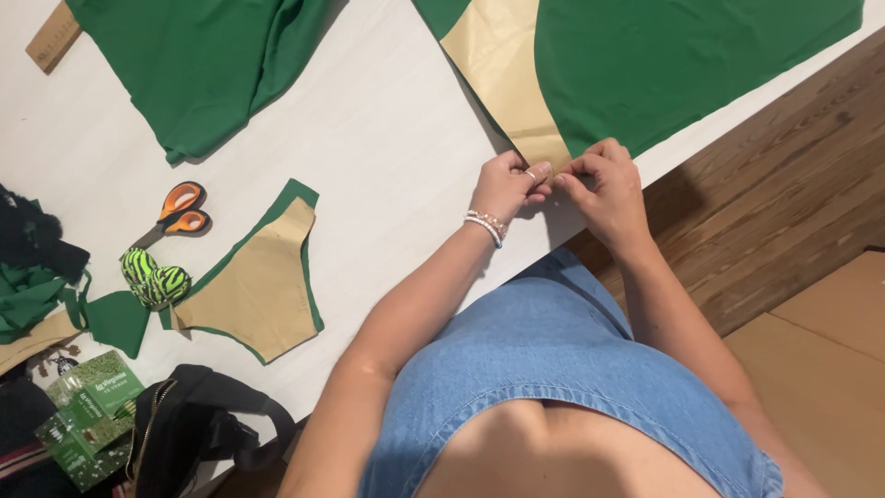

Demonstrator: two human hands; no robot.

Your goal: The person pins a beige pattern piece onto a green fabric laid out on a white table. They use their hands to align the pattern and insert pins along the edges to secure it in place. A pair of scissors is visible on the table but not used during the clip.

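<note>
My left hand (509,184) and my right hand (604,184) meet at the table's near edge. Both pinch the pointed lower tip of a tan paper pattern piece (502,65). That pattern lies on a large piece of green fabric (673,55) spread across the far right of the white table (396,129). The fingertips of both hands touch each other at the tip. A beaded bracelet sits on my left wrist and a ring on one finger.
Another green fabric piece (203,65) lies at the far left. A tan brief-shaped pattern on green fabric (258,286), orange-handled scissors (182,210), a green striped item (152,278), a wooden ruler (53,37), a green box (88,415) and a black bag (184,433) are to the left. Wooden floor lies to the right.
</note>
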